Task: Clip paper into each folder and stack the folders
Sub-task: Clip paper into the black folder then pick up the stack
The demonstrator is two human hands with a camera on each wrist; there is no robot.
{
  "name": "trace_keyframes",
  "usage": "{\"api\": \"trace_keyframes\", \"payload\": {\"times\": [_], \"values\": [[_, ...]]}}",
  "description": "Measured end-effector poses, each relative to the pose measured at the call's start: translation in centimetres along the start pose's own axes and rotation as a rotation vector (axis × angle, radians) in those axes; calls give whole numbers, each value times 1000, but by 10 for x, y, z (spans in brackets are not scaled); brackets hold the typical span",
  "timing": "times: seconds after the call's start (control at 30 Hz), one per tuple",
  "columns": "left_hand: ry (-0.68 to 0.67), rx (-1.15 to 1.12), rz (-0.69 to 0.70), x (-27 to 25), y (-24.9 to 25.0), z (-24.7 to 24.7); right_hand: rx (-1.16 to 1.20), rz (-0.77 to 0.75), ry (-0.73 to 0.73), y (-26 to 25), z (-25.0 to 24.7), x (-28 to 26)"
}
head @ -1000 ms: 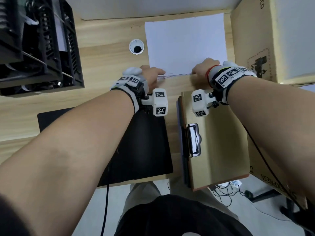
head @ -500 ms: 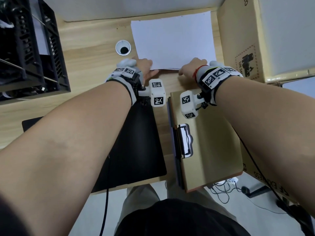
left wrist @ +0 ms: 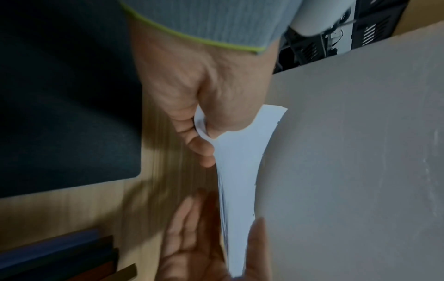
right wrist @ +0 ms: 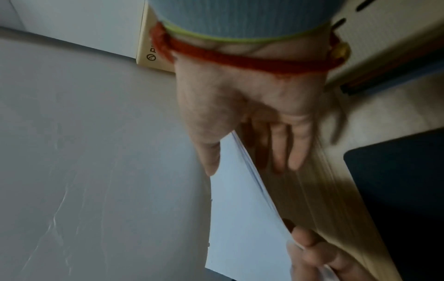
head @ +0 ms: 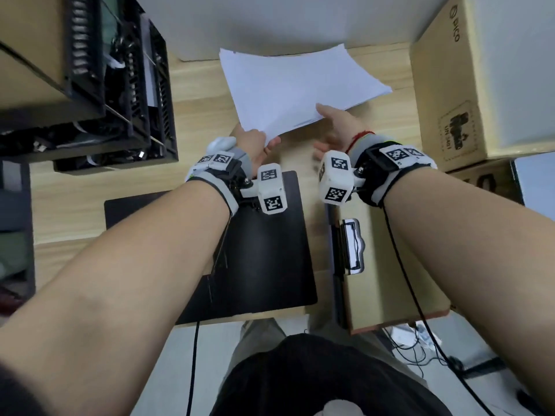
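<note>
Lifted since a second ago: paper sheaf (head: 295,91), off the surface (head: 198,85), my left hand (head: 250,142) pinching its near-left corner, my right hand (head: 338,127) seemingly flat-fingered beneath its near edge; tan folder (head: 387,271) lies behind-right, nearer my right hand.

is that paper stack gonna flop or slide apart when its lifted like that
Likely floppy: the paper stack already curls where the left hand pinches its corner. Sheets may fan apart; edges look splayed near the right hand, whose straight fingers seem to support it from below.
</note>
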State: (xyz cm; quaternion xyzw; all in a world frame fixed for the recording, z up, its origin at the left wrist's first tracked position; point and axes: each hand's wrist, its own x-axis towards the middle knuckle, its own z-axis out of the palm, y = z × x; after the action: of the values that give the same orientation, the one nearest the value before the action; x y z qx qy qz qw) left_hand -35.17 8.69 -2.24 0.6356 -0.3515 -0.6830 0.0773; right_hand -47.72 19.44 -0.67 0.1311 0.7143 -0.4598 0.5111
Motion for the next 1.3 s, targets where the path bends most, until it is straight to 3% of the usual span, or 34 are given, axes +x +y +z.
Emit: {"api": "trace_keyframes", "payload": {"times": [0.07,0.13,0.23,0.47,0.57,0.67,0.77,1.07,1.3], "values": [[-47,-58,33,-17,-6,-9,134,6,-138,2,7,-4],[-87,-47,89,-32,-17,-27,191,-6,-150,5,20,-16],[-126,102,113,-44,-36,-55,32,-49,-112,14,30,-28],[105,500,212,-33,-28,-141,-256,-271,-63,38,49,-64],[157,546,386,-54,-9,-159,-324,-406,-87,50,53,-79],[67,471,576,-74,5,-168,-380,-553,-134,60,56,-96],[74,460,592,-84,6,-171,-393,-599,-144,66,51,-97],[32,428,557,-87,-22,-180,-266,-492,-139,88,41,-95],[26,532,497,-78,-28,-173,-241,-465,-114,91,42,-86]]}}
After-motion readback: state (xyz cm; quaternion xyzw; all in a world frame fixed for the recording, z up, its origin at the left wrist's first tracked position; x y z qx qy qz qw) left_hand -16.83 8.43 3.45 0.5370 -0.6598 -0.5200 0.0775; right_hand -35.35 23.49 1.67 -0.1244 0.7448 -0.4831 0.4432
